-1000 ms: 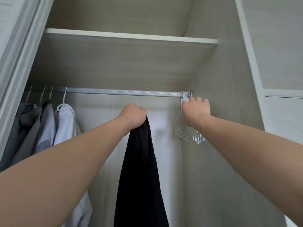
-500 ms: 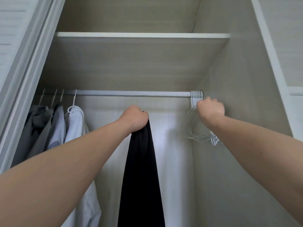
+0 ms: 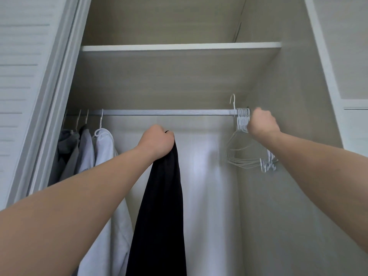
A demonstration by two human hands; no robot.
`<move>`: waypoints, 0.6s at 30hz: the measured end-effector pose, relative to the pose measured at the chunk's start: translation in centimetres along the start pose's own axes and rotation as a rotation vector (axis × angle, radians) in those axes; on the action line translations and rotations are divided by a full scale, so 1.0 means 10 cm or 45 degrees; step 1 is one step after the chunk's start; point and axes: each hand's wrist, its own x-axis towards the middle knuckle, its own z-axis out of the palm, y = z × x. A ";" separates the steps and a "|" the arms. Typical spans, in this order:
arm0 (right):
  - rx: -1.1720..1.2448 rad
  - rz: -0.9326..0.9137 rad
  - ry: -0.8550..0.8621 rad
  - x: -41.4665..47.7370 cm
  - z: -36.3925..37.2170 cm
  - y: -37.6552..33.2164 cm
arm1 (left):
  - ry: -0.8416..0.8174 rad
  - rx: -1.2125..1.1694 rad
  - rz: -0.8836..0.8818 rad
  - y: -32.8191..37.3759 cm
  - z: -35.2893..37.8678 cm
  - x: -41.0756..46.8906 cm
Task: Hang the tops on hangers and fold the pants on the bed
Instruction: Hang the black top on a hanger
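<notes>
Two grips are closed. The left grip [image 3: 158,143] is a tight fist round the top of a long black fabric garment [image 3: 161,206], which hangs straight down inside the wardrobe. The right grip [image 3: 261,124] curls into the bunched white wire hangers [image 3: 242,120] at the right end of the grey metal rail [image 3: 163,112] (one hook stands lifted above it). At the left end hang grey and white tops [image 3: 103,152].
</notes>
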 end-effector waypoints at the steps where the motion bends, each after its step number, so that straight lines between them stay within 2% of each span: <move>1: 0.038 0.005 0.009 0.00 -0.02 -0.01 | 0.014 0.013 0.003 0.02 -0.04 -0.03; 4: 0.195 0.046 0.026 -0.03 -0.03 0.00 | 0.078 0.047 0.012 0.06 -0.15 -0.11; 11: 0.871 0.091 0.143 -0.37 -0.07 0.02 | 0.302 0.125 0.025 0.40 -0.44 -0.34; 18: 1.648 0.151 0.043 -0.98 -0.39 -0.02 | 0.524 0.214 0.073 0.92 -0.71 -0.65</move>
